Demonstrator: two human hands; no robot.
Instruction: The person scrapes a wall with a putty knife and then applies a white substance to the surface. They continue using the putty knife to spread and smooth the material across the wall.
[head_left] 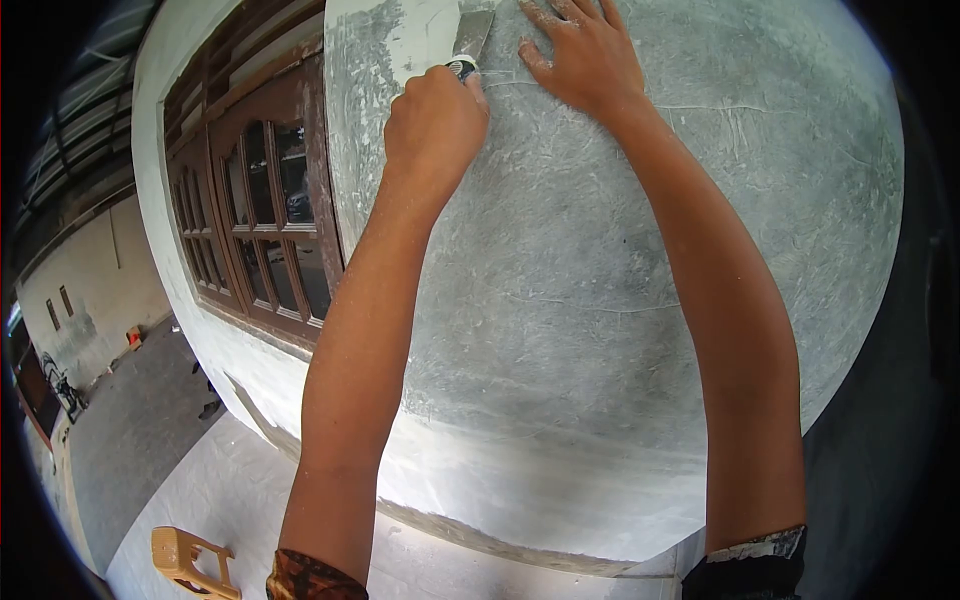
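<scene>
Grey wall (600, 250), scraper (470, 35) above left grip (435, 120)

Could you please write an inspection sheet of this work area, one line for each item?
Surface: grey plastered wall, rough, with a whiter fresh patch at the top left.
Job's things: putty knife, blade flat against the wall beside the white patch.
Clutter: small wooden stool on the floor below.
Hands: left hand closed around the knife handle; right hand open, palm pressed on the wall.
Cables: nothing seen.
Surroundings: brown wooden window with many panes left of the wall; pale tiled floor; a yard beyond.
</scene>
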